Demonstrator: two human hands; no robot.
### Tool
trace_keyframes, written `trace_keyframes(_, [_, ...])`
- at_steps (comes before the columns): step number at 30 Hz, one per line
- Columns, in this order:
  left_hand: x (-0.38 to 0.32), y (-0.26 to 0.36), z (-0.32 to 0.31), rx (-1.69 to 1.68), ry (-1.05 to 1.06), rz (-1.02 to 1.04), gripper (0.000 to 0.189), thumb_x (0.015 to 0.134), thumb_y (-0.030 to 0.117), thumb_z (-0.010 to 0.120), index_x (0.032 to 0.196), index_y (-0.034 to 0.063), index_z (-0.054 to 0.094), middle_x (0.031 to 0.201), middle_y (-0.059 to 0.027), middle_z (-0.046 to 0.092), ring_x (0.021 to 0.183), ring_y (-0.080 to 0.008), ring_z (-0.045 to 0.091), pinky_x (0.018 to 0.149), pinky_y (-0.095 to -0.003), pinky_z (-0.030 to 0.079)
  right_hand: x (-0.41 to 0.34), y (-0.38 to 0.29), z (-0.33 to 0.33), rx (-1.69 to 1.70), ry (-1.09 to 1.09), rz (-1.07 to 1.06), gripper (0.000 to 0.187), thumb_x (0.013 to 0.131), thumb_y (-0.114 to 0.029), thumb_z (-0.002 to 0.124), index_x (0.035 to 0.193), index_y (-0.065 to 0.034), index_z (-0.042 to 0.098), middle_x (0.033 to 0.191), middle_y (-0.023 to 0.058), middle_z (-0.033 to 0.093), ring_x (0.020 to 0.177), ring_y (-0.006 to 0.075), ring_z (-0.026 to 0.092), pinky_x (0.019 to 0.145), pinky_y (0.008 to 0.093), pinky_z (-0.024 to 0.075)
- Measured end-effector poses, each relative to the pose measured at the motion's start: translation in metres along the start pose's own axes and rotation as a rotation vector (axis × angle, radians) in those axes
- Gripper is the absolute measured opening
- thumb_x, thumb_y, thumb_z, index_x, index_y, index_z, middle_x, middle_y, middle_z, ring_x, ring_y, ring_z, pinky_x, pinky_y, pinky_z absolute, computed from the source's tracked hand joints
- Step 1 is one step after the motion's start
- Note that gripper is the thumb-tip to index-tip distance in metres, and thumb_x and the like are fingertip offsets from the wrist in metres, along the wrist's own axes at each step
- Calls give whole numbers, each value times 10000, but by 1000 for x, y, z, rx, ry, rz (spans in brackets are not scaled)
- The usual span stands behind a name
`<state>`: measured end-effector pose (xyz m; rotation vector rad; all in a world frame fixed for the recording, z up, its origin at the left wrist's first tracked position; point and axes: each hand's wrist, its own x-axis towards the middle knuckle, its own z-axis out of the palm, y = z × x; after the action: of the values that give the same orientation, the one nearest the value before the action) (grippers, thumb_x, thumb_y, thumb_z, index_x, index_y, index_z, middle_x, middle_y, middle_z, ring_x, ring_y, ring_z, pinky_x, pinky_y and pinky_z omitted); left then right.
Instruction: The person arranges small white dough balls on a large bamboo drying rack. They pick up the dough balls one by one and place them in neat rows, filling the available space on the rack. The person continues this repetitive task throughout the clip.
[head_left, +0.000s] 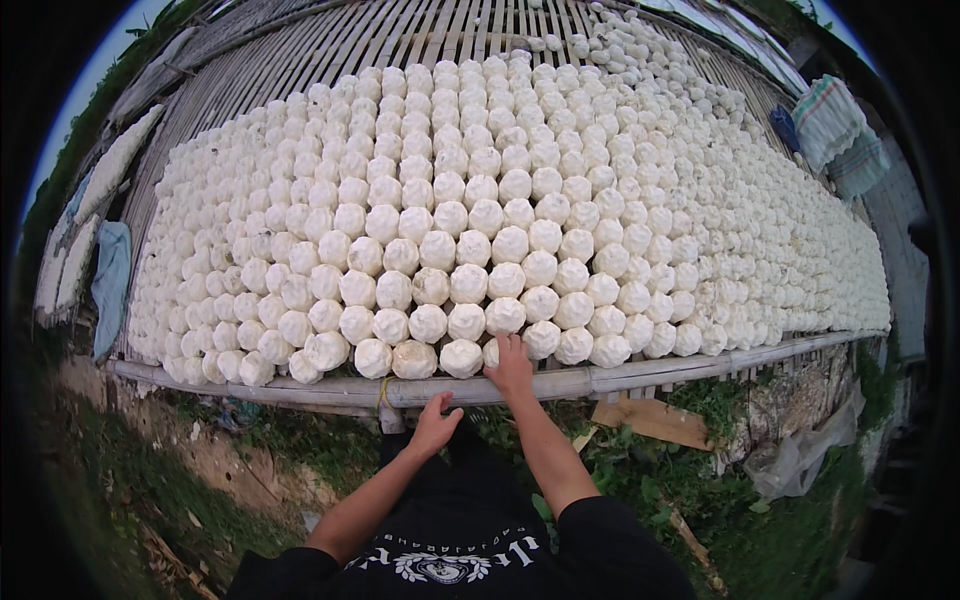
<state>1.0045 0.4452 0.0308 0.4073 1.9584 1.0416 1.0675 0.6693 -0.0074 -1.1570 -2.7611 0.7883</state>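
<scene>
Rows of lumpy white balls (436, 250) lie packed on a slatted bamboo rack (390, 37). At its near edge my right hand (511, 367) has its fingers around one white ball (491, 351) of the front row, which the hand partly hides. My left hand (435, 426) is just short of the bamboo pole (450, 391) along that edge, holding nothing, with thumb and fingers apart. A discoloured, tan-stained ball (414, 360) sits in the front row, left of a whiter ball (461, 358).
Smaller, loosely heaped white pieces (637, 45) lie at the far right. Striped woven sacks (829, 120) hang at the right; a blue cloth (111, 277) hangs at the left. Below the rack are a wooden board (652, 421), a plastic sheet (810, 450) and weeds. Yellow string (384, 391) circles the pole.
</scene>
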Motion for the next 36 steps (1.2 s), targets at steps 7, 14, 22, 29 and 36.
trace_keyframes(7, [7,2,-2,-132,-29,-41,576,996,260,734,1465,-23,557,1472,-199,634,1368,-331,615,1127,-423,490,-6,12,-5,156,123,-102,811,678,-190,939,1394,-94,571,1359,149,572,1263,422,563,1047,517,533])
trace_keyframes(14, [17,27,3,-577,-162,-359,620,1055,427,611,1511,20,512,1491,-195,592,1351,-334,602,1151,-509,458,-20,15,-58,521,184,-9,754,683,-218,962,1298,-41,563,1228,168,629,1178,357,643,980,484,547])
trace_keyframes(22, [43,87,31,-1332,-591,-486,643,1049,557,533,1530,131,535,1550,-141,573,1379,-345,594,1148,-585,472,-61,-15,-141,839,-291,89,947,780,-476,959,1442,15,494,1467,263,525,1272,406,612,1068,544,527])
trace_keyframes(29, [45,76,56,-1396,-458,-495,583,1066,553,487,1468,149,607,1447,-112,665,1333,-334,633,1134,-543,507,-83,-56,-106,-22,362,-288,678,951,-511,705,1400,-9,639,1584,233,494,1501,450,415,1203,662,310])
trace_keyframes(36, [61,65,62,-1435,-303,-384,529,1069,531,500,1405,147,638,1426,-92,680,1240,-321,684,1098,-521,530,-95,-42,-78,-131,263,-296,721,992,-451,675,1569,-49,514,1702,228,361,1587,431,312,1234,688,247])
